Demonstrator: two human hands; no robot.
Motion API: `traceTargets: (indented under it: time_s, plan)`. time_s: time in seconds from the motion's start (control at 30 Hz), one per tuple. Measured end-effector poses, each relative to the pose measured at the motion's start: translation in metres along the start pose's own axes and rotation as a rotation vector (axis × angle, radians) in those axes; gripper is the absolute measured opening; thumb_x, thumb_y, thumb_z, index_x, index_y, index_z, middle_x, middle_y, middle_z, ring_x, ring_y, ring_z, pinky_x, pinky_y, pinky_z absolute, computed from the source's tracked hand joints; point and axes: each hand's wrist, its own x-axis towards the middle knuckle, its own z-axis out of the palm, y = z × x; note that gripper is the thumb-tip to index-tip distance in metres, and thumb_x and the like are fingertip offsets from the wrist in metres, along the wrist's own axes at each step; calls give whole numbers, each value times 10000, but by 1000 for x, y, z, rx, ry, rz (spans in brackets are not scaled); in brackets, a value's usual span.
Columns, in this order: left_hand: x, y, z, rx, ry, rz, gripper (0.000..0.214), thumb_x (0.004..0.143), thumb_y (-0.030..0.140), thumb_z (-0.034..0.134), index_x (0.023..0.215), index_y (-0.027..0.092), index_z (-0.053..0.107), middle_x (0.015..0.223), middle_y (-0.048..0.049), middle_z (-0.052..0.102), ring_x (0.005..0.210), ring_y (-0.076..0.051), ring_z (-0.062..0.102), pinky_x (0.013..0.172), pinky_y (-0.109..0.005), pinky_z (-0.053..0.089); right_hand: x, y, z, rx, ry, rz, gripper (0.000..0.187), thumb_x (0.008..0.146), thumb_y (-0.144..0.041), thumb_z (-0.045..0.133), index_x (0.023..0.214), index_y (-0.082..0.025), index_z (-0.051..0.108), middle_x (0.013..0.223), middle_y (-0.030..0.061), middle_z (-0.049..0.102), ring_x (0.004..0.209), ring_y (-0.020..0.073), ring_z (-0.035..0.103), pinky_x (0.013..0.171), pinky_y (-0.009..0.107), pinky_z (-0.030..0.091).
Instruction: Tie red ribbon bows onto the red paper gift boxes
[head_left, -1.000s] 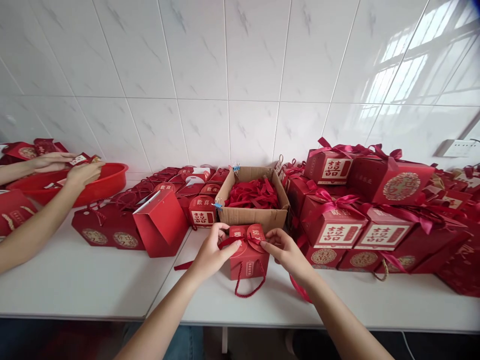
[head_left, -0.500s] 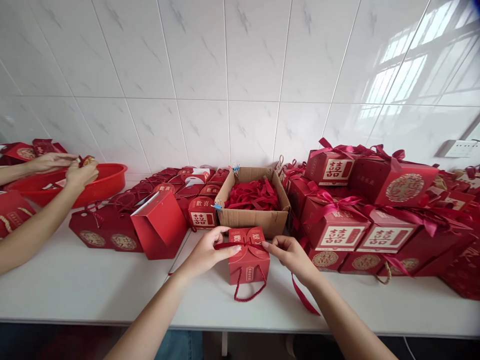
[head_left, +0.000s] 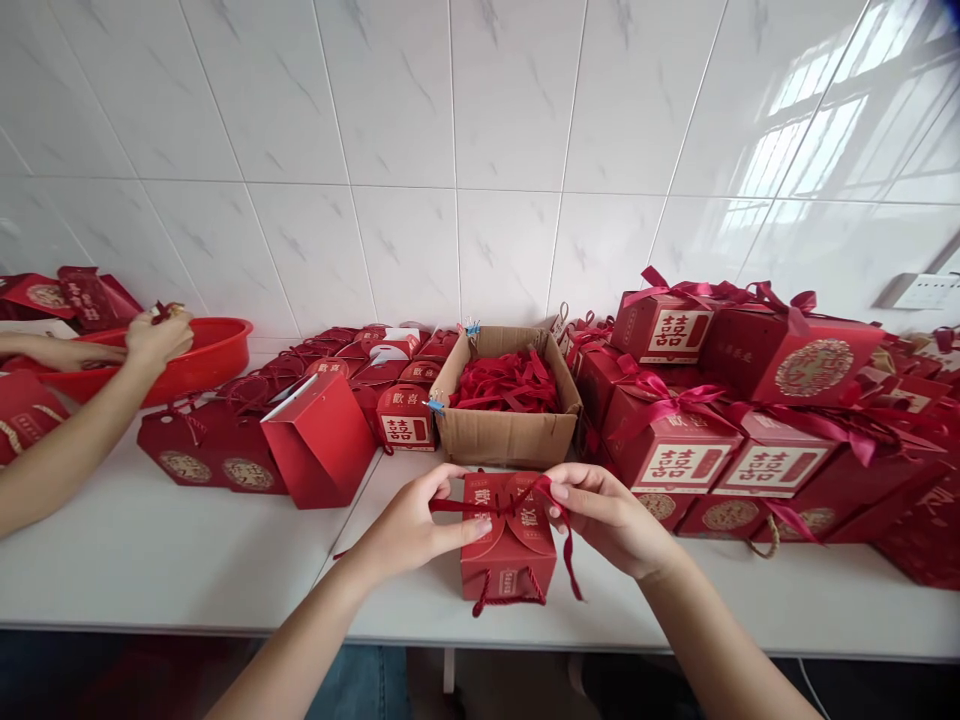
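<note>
A small red gift box (head_left: 510, 560) with gold characters and a red rope handle (head_left: 517, 600) stands on the table in front of me. Dark red ribbon (head_left: 571, 560) crosses its top, one end hanging over the right side. My left hand (head_left: 420, 525) closes on the ribbon at the box's left edge, its thumb lying on the lid. At the upper right corner, my right hand (head_left: 600, 510) pinches the ribbon's other side between thumb and fingers. Just behind the box sits a cardboard box (head_left: 510, 440) filled with loose red ribbons (head_left: 510, 382).
Ribboned red boxes (head_left: 682, 440) are stacked at the right. Untied red boxes (head_left: 405, 415) and red bags (head_left: 322, 440) stand at the left. Farther left, another person's hands (head_left: 161, 340) work over a red basin (head_left: 217, 350). A tiled wall (head_left: 502, 100) rises behind the white table (head_left: 247, 570).
My right hand has lifted its ribbon side and turned over the box's right corner. The ribbon's loose end has swung in beside the box. The other person's hands have shifted at the basin.
</note>
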Motion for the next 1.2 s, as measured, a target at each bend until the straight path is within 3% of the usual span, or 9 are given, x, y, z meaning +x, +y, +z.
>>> traceTargets:
  time_s: [0.2, 0.37, 0.5, 0.6, 0.73, 0.8, 0.9, 1.0, 1.2]
  plan:
    - [-6, 3, 0, 52, 0, -54, 613, 670, 505, 734, 1194, 239, 560, 1182, -102, 607, 1133, -313, 536, 952, -437, 443, 0, -5, 9, 69, 24, -129, 164, 788, -332, 707, 871, -193, 732, 711, 12, 636, 615, 100, 515, 630, 254, 422]
    - [-3, 16, 1, 42, 136, 122, 594, 700, 444, 726, 1230, 245, 546, 1332, -100, 524, 1276, -299, 444, 1071, -443, 354, -1, -4, 11, 11, 0, -156, 252, 819, -310, 688, 1045, -200, 715, 783, 27, 692, 662, 121, 567, 708, 289, 459]
    - [3, 42, 10, -168, 97, 160, 381, 835, 487, 586, 1078, 199, 639, 1089, -86, 680, 1083, -248, 606, 944, -367, 462, -2, -4, 17, -42, -13, -161, 284, 811, -312, 699, 1070, -198, 688, 777, 23, 715, 712, 142, 625, 757, 308, 484]
    - [9, 56, 19, -193, 120, 196, 292, 833, 447, 606, 893, 172, 687, 900, -61, 725, 883, -216, 667, 800, -312, 511, -3, -4, 21, -101, 7, -145, 276, 782, -333, 727, 1005, -188, 656, 741, 19, 710, 692, 142, 633, 716, 289, 491]
    - [12, 59, 26, -169, 207, 235, 186, 809, 356, 648, 811, 176, 692, 839, -40, 723, 830, -195, 661, 786, -294, 506, -2, -1, 23, -131, 67, -92, 335, 760, -375, 738, 990, -204, 566, 718, 8, 695, 658, 132, 622, 653, 260, 475]
    - [12, 58, 26, -151, 223, 264, 149, 800, 329, 653, 802, 186, 696, 839, -30, 718, 838, -191, 656, 805, -292, 498, -1, 2, 24, -212, 82, -70, 354, 752, -410, 731, 990, -190, 588, 717, 16, 682, 681, 147, 623, 658, 270, 473]
    - [8, 53, 22, -118, 243, 286, 154, 797, 345, 643, 838, 204, 691, 924, -30, 703, 933, -199, 635, 880, -300, 465, 2, 5, 25, -380, 122, -150, 291, 748, -439, 712, 804, -158, 662, 756, 37, 651, 742, 159, 593, 681, 270, 456]
    - [2, 36, 16, -71, 275, 210, 232, 847, 423, 565, 924, 216, 636, 996, -39, 669, 997, -213, 603, 929, -339, 423, 4, 9, 26, -406, 152, -205, 286, 772, -440, 683, 741, -156, 662, 770, 32, 629, 708, 139, 555, 645, 254, 440]
    - [-6, -5, 12, 18, 140, 35, 326, 818, 516, 578, 791, 192, 557, 800, -17, 624, 759, -191, 602, 686, -293, 465, 6, 10, 25, -339, 45, -172, 283, 818, -455, 613, 807, -173, 627, 802, 46, 687, 746, 168, 631, 735, 300, 509]
